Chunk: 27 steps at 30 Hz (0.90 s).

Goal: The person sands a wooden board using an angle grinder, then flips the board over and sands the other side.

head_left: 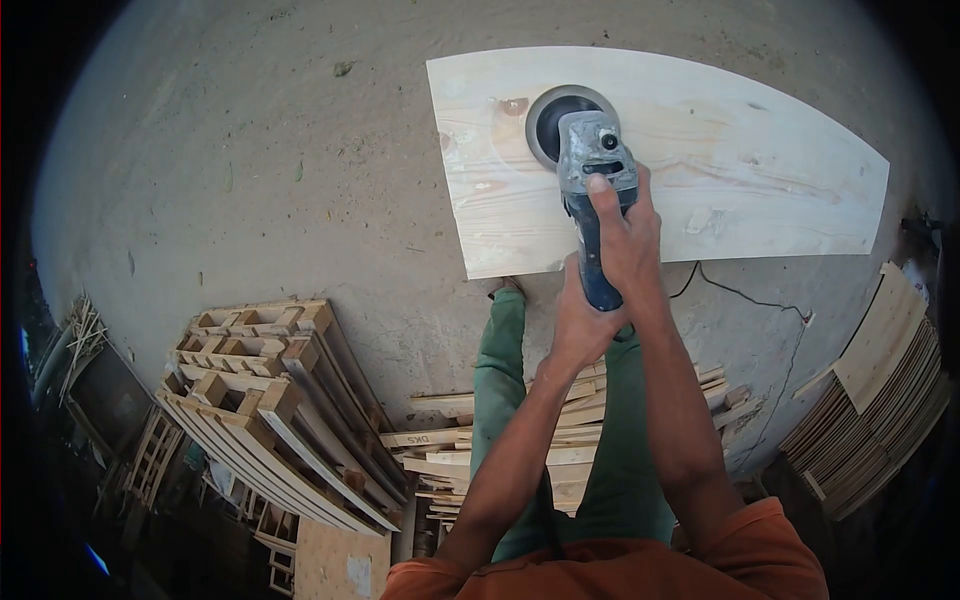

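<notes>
An angle grinder point(590, 235) with a round disc point(545, 125) lies over the left part of a pale wooden board point(760, 160). My right hand point(630, 235) is closed round the front of its body, with the thumb on top near the gear head. Lower down, my left hand point(583, 325) wraps the rear end of the handle. The disc overlaps the board's face near a brown knot. One long edge of the board is curved, the near one straight. A dark power cord point(745, 293) runs out past the board's near edge to the right.
Wooden pallets point(270, 400) lean in a stack at the lower left. Loose planks point(440, 438) lie behind and between my legs. A pile of thin boards point(880, 390) stands at the right. Bare dusty ground point(270, 180) stretches left of the board.
</notes>
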{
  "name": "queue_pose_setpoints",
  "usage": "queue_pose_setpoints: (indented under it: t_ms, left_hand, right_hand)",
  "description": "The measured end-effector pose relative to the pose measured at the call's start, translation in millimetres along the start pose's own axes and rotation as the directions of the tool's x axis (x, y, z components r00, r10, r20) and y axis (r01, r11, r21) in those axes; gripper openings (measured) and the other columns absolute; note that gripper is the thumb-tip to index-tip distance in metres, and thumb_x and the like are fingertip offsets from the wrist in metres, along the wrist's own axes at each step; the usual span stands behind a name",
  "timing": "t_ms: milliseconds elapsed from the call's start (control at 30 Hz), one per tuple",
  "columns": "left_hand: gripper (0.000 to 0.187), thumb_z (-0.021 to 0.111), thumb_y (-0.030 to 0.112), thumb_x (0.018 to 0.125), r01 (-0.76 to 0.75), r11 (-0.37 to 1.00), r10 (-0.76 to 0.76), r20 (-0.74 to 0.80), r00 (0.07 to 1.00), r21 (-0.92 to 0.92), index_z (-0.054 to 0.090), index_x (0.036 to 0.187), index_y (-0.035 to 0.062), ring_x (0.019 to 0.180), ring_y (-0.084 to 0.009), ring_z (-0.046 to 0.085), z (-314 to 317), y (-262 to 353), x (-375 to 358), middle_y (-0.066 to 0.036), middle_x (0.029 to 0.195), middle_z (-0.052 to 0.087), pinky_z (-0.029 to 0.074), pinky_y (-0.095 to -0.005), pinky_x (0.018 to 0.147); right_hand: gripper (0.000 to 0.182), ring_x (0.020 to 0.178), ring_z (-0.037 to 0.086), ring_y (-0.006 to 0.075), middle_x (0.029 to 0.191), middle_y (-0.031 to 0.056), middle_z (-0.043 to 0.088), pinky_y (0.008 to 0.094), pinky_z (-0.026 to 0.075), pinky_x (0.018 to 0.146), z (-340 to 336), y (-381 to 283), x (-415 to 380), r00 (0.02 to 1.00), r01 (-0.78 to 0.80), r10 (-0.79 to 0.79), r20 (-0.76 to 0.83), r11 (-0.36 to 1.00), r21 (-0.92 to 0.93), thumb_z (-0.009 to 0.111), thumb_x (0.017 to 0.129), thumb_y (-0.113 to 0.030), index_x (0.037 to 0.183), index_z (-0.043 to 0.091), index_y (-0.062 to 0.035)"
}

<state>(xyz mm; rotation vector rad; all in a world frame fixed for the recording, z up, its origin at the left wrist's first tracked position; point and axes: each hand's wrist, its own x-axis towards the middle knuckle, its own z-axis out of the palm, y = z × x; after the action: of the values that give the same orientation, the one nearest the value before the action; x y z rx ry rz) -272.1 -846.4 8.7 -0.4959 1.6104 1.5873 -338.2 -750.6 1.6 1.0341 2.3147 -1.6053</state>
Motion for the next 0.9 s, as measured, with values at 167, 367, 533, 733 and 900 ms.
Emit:
queue_pose_setpoints:
  t_ms: [167, 367, 533, 733, 900]
  left_hand:
    - [0.065, 0.082, 0.021, 0.078, 0.005, 0.998, -0.009, 0.052, 0.999, 0.066, 0.043, 0.126, 0.0023, 0.096, -0.0252, 0.067, 43, -10, 0, -0.016, 0.107, 0.066, 0.052, -0.0364, 0.083]
    - [0.069, 0.084, 0.019, 0.076, -0.011, 0.999, 0.007, -0.09, 0.996, -0.041, 0.043, 0.13, 0.0023, 0.097, -0.0192, 0.064, -2, -6, -3, -0.013, 0.108, 0.064, 0.052, -0.0343, 0.085]
    - [0.075, 0.085, 0.022, 0.076, -0.038, 0.995, 0.03, -0.08, 0.996, -0.09, 0.04, 0.132, 0.0014, 0.102, -0.0179, 0.062, -55, 5, -1, -0.012, 0.112, 0.064, 0.051, -0.033, 0.088]
    - [0.076, 0.086, 0.026, 0.076, -0.015, 1.0, 0.014, -0.076, 0.997, -0.012, 0.04, 0.132, 0.0013, 0.104, -0.0195, 0.063, -58, -10, -15, -0.014, 0.115, 0.064, 0.051, -0.034, 0.09]
    - [0.074, 0.085, 0.024, 0.077, 0.02, 0.995, -0.029, -0.088, 0.996, -0.1, 0.041, 0.132, 0.001, 0.107, -0.0217, 0.064, -76, -10, -22, -0.015, 0.118, 0.064, 0.05, -0.0359, 0.093]
  right_hand:
    - [0.075, 0.091, 0.071, 0.0278, 0.101, 0.021, 0.071, 0.0375, 0.054, 0.082, -47, 15, 1, 0.997, -0.048, 0.053, -0.061, 0.996, 0.069, 0.063, 0.092, -0.059, 0.134, 0.05, 0.0011]
    - [0.081, 0.098, 0.07, 0.0338, 0.105, 0.0253, 0.07, 0.0416, 0.053, 0.088, 10, -11, 0, 0.995, -0.023, 0.021, 0.101, 1.0, 0.019, 0.063, 0.089, -0.063, 0.136, 0.048, 0.0014]
    - [0.083, 0.095, 0.071, 0.0363, 0.102, 0.0268, 0.07, 0.0436, 0.053, 0.087, 56, -30, -6, 0.992, 0.002, 0.002, 0.128, 1.0, -0.028, 0.061, 0.089, -0.066, 0.134, 0.048, 0.0023]
    - [0.079, 0.095, 0.071, 0.0308, 0.101, 0.0243, 0.071, 0.0399, 0.054, 0.085, 60, -30, -22, 0.991, 0.011, -0.008, 0.133, 1.0, -0.02, 0.062, 0.091, -0.063, 0.132, 0.049, 0.0038]
    - [0.074, 0.098, 0.071, 0.0329, 0.103, 0.0246, 0.071, 0.0405, 0.054, 0.086, 77, -28, -34, 0.988, -0.003, 0.002, 0.155, 1.0, 0.007, 0.062, 0.093, -0.058, 0.134, 0.049, 0.0027]
